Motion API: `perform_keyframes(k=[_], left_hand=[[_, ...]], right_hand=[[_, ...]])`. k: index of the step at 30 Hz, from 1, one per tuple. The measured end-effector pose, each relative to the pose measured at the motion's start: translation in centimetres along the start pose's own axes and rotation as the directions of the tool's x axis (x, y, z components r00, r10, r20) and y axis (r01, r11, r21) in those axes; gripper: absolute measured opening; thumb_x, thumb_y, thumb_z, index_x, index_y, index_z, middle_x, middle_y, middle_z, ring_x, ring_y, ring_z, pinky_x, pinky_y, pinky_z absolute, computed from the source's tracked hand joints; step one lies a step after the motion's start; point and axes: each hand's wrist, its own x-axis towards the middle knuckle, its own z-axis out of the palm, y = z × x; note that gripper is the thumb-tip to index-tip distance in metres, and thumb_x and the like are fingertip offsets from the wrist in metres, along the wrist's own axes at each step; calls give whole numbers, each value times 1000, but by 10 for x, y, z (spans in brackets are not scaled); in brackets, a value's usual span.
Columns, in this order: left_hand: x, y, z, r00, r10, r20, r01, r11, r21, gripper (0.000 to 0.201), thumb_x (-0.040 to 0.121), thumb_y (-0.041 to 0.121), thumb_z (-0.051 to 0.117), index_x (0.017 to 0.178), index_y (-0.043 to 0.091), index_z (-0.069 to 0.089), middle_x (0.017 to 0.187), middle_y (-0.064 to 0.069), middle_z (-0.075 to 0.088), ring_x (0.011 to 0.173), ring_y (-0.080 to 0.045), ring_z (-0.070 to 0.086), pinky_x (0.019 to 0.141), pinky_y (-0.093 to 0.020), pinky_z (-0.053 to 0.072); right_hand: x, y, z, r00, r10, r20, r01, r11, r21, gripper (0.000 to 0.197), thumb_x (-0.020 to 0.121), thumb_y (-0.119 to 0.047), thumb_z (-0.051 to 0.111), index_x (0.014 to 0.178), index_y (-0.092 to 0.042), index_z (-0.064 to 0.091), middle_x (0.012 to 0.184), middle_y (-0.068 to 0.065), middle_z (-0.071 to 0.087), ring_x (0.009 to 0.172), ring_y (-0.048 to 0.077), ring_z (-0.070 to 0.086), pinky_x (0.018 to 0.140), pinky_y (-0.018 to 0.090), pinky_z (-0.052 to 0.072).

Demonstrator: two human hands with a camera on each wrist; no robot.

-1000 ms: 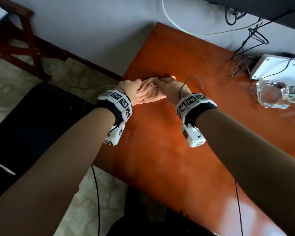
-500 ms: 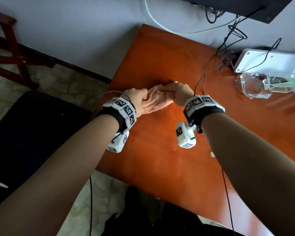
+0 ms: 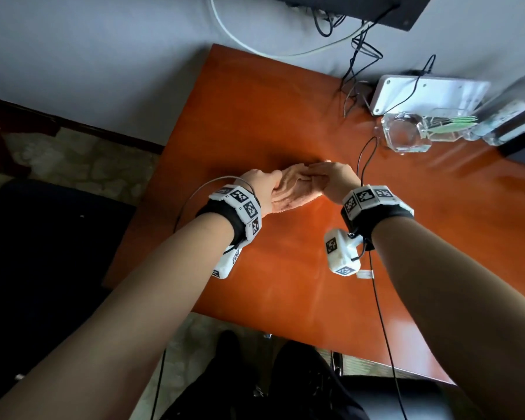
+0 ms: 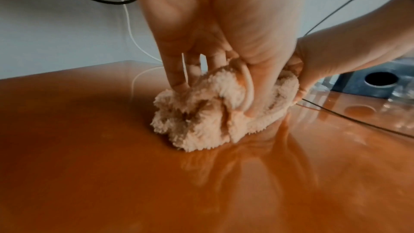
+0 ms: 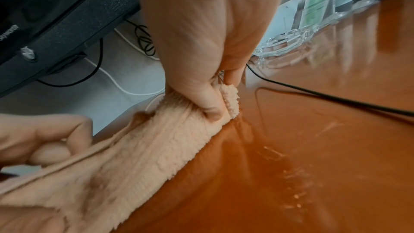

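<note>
- Cloth (image 4: 201,109): peach pile textile with a fluffy, looped nap and a matt finish. The hemmed edge is a flatter, smoother stitched band.
- Desk (image 3: 285,283): orange-brown hard top, smooth and high-gloss. It mirrors the cloth and the room light, and the right wrist view shows fine scratches.
- Tray (image 3: 406,137): clear and glossy with faceted edges. Whether it is glass or acrylic cannot be told.
- Box (image 3: 422,92): white plastic, smooth, satin.
- Cable (image 5: 336,96): thin, with a smooth black sheath.
- Wrist blocks (image 3: 240,201): matt white plastic with printed black markers, on a matt black fabric strap (image 3: 222,219).
- Wall (image 3: 103,56): grey, matt.
- Floor (image 3: 73,165): stone-patterned, dull.
</note>
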Motion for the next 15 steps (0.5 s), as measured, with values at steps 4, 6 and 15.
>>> perform_keyframes(k=[4,6,15], left_hand=[[-4,1,2,997,46,63,-51,995,83,37,90,14,57,121,8,37,114,-11,55,114,-28,47,78,-35,45],[-8,-2,-2,998,56,24,-58,992,109,33,92,16,53,120,9,38,114,-12,56,112,-29,49,77,-36,44],[-18,-52,-29,994,-71,-86,88,971,221,45,88,2,53,128,9,33,125,-7,53,122,-28,42,83,-40,47]], right_hand=[[-4,-6,-3,998,-56,43,63,980,-189,39,94,-9,43,125,-24,62,131,5,59,120,25,53,101,35,41],[-1,-10,-6,997,-40,72,58,959,-276,49,90,-4,40,125,-31,60,125,6,62,112,27,57,93,39,48],[34,-63,-7,986,-166,26,163,906,-390,58,90,-1,38,133,-39,48,118,1,60,111,26,49,69,27,40]])
